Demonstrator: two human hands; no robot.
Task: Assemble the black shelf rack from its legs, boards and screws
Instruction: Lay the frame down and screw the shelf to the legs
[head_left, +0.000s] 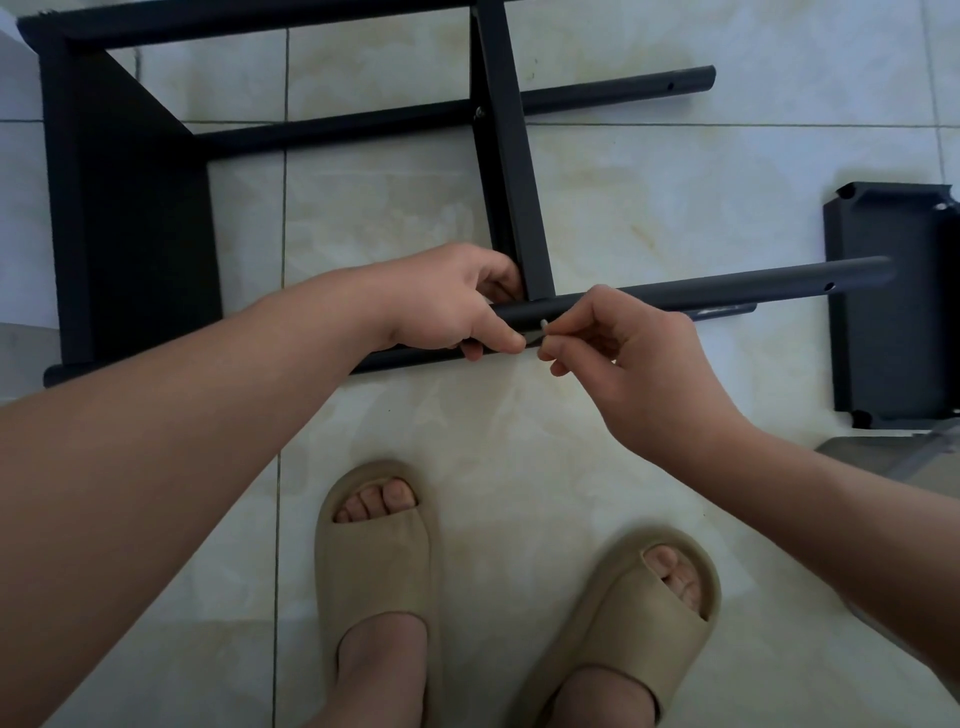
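Beige slippers (519, 597) stand on the tiled floor (389, 208). Above them, left hand (457, 306) is clamped on the near black leg (701, 288) beside the upright board (511, 171). Right hand (623, 358) pinches a small pale screw (543, 325) against that leg. Rack (130, 208) lies sideways, partly built.

Both forearms reach forward and meet at the near leg tube (675, 291). The left hand (452, 301) grips around it. The right hand (623, 353) pinches a small screw (543, 325) against its side
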